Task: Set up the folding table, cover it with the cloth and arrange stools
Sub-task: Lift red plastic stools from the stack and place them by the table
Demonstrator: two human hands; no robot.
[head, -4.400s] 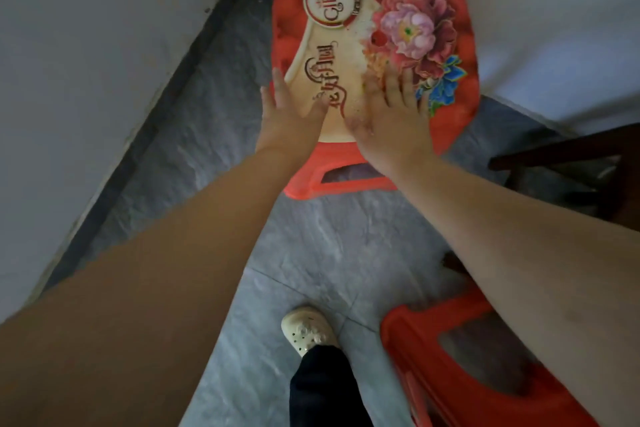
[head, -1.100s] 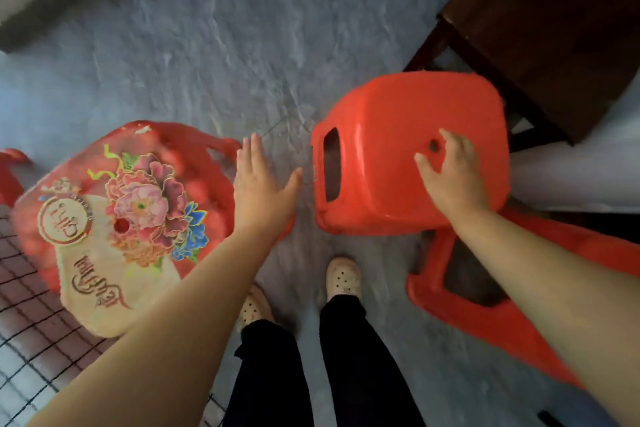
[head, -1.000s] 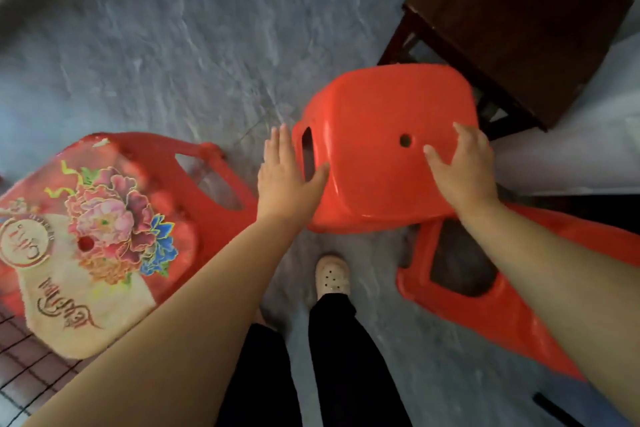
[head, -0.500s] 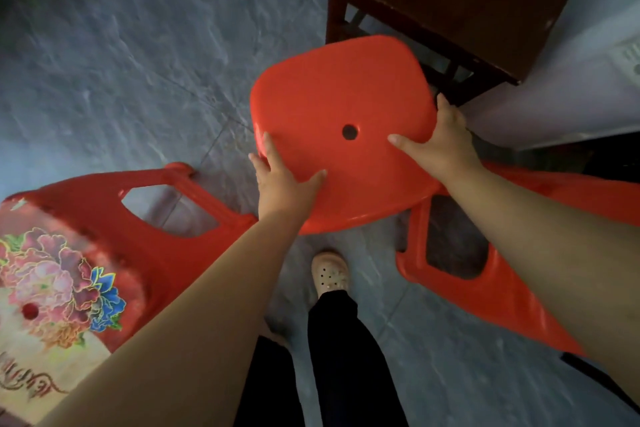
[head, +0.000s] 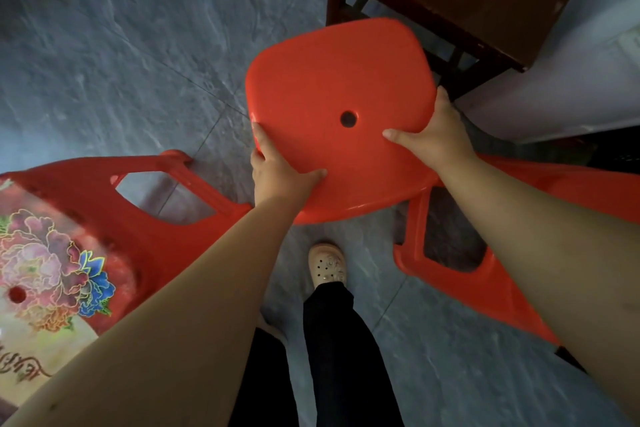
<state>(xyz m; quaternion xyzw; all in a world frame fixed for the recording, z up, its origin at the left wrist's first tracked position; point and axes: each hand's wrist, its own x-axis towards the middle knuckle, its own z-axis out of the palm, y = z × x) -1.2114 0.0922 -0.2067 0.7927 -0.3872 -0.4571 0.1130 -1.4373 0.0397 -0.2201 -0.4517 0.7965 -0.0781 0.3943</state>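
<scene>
**Handling.** The plain stool [head: 332, 87] is one-piece moulded plastic: judged light, rigid and not fragile. Its glossy surface is likely slick, so take hold at the seat rim on opposite sides, thumbs on top and fingers hooked under.

**Grip state.** The left grip [head: 277, 170] clamps the seat's near-left rim, thumb laid flat on top. The right grip [head: 433, 135] clamps the right rim, thumb pointing toward the centre hole.

**Position.** The stool sits between both grips, seat facing up and tilted. It appears held clear of the floor [head: 121, 45]. Its legs are hidden.

**Appearance.** Bright red, rounded-square seat, one small round hole just inboard of the right thumb.

**Surroundings.** A flower-printed stool [head: 69, 253] stands outboard of the left grip, and another red stool [head: 485, 270] lies below the right forearm.
</scene>
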